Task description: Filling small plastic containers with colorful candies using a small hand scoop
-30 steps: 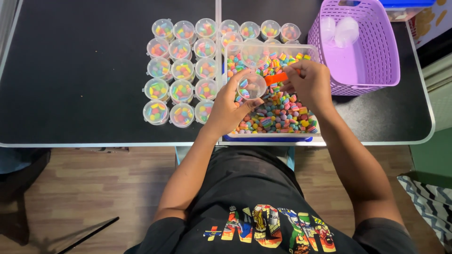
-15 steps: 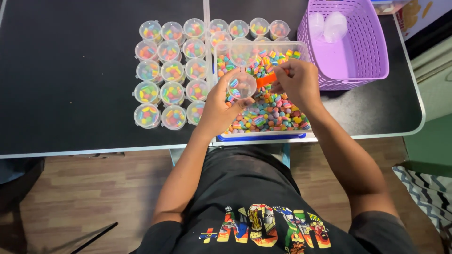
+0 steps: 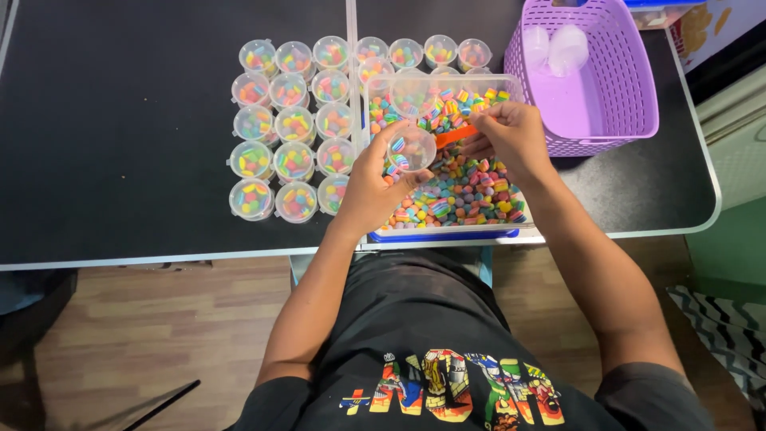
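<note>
Left hand (image 3: 371,187) grips a small clear cup (image 3: 411,148) over the candy tub (image 3: 447,172), catching spills. Right hand (image 3: 511,140) pinches an orange scoop (image 3: 456,135) beside that cup.

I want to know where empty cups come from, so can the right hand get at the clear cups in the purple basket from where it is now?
Probably yes. The right hand holds an orange scoop beside the purple basket, whose top is open, and nothing lies between them. The clear cups sit uncovered inside.

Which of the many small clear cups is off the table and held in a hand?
The small cup in the left hand, above the candy tray. All the other filled cups stand in rows on the black table.
</note>
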